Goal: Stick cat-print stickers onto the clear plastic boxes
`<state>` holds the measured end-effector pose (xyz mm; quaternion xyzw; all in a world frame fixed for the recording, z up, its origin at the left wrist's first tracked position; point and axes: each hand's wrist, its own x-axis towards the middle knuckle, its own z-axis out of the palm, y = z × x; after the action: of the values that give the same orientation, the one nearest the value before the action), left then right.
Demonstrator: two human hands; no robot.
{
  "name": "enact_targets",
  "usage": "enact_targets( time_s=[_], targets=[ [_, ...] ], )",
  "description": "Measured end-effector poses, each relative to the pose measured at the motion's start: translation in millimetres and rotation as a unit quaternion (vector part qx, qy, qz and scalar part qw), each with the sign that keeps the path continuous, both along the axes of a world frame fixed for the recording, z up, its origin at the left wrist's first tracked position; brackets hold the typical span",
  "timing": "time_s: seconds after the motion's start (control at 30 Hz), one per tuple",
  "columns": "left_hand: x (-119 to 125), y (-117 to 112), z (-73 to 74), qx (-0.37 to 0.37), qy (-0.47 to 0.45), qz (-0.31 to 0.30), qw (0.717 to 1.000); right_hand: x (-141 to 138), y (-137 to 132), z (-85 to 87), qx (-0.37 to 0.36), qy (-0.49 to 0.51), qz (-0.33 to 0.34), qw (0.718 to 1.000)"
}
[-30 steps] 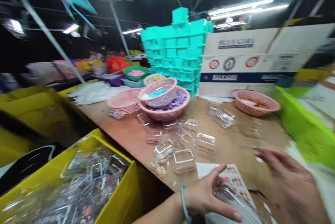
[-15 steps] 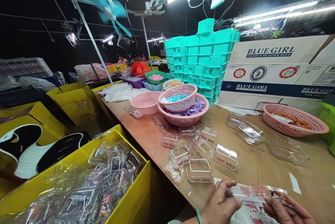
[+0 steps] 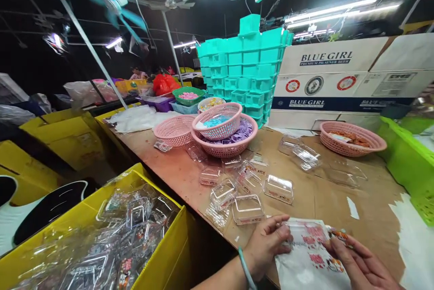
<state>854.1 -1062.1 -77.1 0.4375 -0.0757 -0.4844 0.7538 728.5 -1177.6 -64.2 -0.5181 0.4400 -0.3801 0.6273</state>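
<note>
A white sticker sheet (image 3: 301, 269) with pink lettering and small cartoon prints lies at the table's front edge. My left hand (image 3: 266, 245), with a pale green bangle at the wrist, is closed on the sheet's upper left edge, thumb against the fingers. Between the thumb and fingers of my right hand (image 3: 361, 260) is a clear sticker (image 3: 339, 235) with a cartoon print, over the sheet's right side. Just beyond my left hand sit clear plastic boxes, the nearest box (image 3: 248, 209) and another box (image 3: 278, 188) bearing printed stickers along their fronts.
A yellow bin (image 3: 162, 245) full of clear boxes stands left of the table. Pink baskets (image 3: 225, 147) with purple and blue pieces sit behind the boxes, before stacked turquoise bins (image 3: 240, 68). At right are another pink basket (image 3: 352, 143), a lime crate (image 3: 403, 159) and beer cartons (image 3: 339, 80).
The view has turned to the right, bringing the lime crate further in. My right hand, still pinching the sticker, has come slightly nearer my left hand, and more of the sheet shows.
</note>
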Motion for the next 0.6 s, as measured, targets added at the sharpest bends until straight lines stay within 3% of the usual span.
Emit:
enact_targets(
  time_s=[0.2, 0.33, 0.6],
  targets=[
    [6, 0, 2.8, 0.030, 0.004, -0.033, 0.999, 9, 11, 10.0, -0.023, -0.092, -0.014, 0.995],
    [10, 0, 1.8, 0.030, -0.002, -0.066, 0.997, 6, 14, 6.5, -0.027, -0.082, 0.006, 0.996],
    [9, -1, 7.1, 0.043, -0.009, -0.076, 0.996, 2, 21, 6.1, -0.069, -0.028, 0.037, 0.997]
  ],
)
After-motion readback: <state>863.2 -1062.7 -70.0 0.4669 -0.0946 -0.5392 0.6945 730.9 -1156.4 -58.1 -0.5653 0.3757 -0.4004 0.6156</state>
